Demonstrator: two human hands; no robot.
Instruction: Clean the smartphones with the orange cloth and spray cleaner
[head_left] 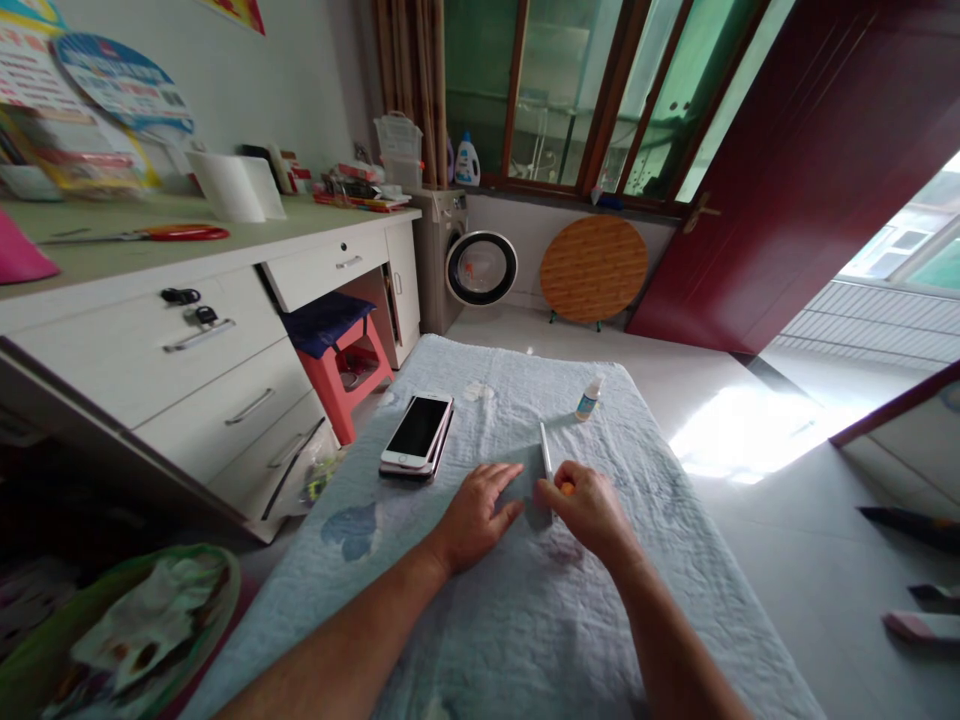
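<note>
A thin pale slab, like a phone standing on its edge (546,450), is gripped at its near end by my right hand (589,505). A small orange item (568,489) shows between that hand's fingers. My left hand (480,512) rests just left of the slab, fingers apart, holding nothing. Farther left, a white phone with a black screen (418,430) lies on a small stack of flat devices. A small bottle with a white top (589,400) stands beyond my right hand. All rest on a light blue quilted cloth (480,620).
A white desk (217,360) runs along the left, with a red stool (341,375) beside it. A bin (150,620) sits at lower left. Behind are a washing machine (439,250) with its door ajar, a round wooden board (594,268) and a red door (780,170).
</note>
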